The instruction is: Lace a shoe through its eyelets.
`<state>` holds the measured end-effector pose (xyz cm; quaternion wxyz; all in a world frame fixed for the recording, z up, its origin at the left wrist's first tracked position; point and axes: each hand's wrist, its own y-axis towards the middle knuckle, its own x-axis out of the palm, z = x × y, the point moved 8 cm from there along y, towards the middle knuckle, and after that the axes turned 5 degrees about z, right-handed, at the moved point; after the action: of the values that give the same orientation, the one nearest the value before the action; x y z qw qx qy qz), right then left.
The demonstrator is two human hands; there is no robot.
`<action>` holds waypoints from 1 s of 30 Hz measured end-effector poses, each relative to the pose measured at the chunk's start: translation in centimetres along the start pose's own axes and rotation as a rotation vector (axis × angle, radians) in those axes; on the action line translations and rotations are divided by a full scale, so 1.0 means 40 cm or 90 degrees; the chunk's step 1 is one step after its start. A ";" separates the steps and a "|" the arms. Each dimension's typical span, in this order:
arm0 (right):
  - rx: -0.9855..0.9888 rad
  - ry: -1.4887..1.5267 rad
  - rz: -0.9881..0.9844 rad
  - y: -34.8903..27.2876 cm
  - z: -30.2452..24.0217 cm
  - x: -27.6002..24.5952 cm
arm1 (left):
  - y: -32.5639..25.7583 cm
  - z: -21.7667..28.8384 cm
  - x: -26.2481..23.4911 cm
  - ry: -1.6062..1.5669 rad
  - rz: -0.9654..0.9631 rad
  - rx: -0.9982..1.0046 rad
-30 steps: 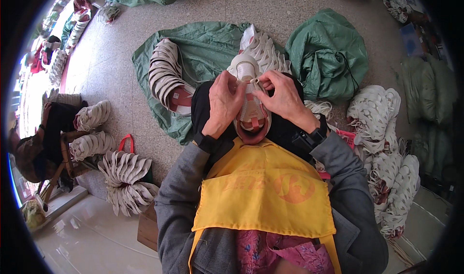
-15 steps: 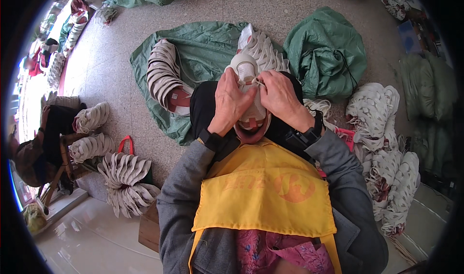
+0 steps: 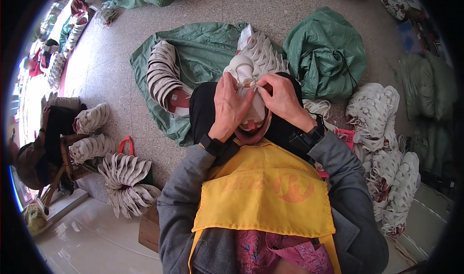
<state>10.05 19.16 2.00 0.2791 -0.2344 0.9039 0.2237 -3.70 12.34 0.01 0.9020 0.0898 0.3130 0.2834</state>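
A white shoe upper (image 3: 253, 115) with reddish trim lies between my knees, its rounded toe pointing away from me. My left hand (image 3: 229, 107) is closed at its left side, thumb and fingers pinching a pale shoelace (image 3: 248, 84) near the top of the lacing. From the right, my right hand (image 3: 284, 99) pinches the same lace between thumb and forefinger. Just beyond the toe, a row of nested white uppers (image 3: 263, 54) rests on a spread green sack (image 3: 208, 42). Another curved row of uppers (image 3: 162, 73) lies on that sack to the left.
A bunched green sack (image 3: 328, 56) sits ahead right. Piles of laced white uppers (image 3: 372, 112) stand at my right by a pink basket (image 3: 346, 137). Fanned uppers (image 3: 125, 175) lie left, near a wooden box (image 3: 149, 228). Another person (image 3: 31, 153) sits at far left.
Both hands have shifted slightly, and the shoe upper has tilted a little to the left. My right fingers have drawn in closer on the lace.
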 end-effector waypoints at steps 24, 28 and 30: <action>-0.278 -0.336 -0.216 0.031 -0.073 0.070 | -0.011 -0.011 -0.001 -0.037 -0.045 -0.097; -0.378 -0.398 -0.256 0.043 -0.099 0.084 | -0.010 -0.040 0.000 -0.094 -0.117 -0.112; -0.449 -0.390 -0.252 0.045 -0.110 0.080 | -0.010 -0.047 -0.008 -0.141 -0.160 -0.114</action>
<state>4.95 17.27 3.80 0.4724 -0.4050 0.5880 0.5168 -4.89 11.80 -1.43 0.9638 0.0002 0.1938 0.1833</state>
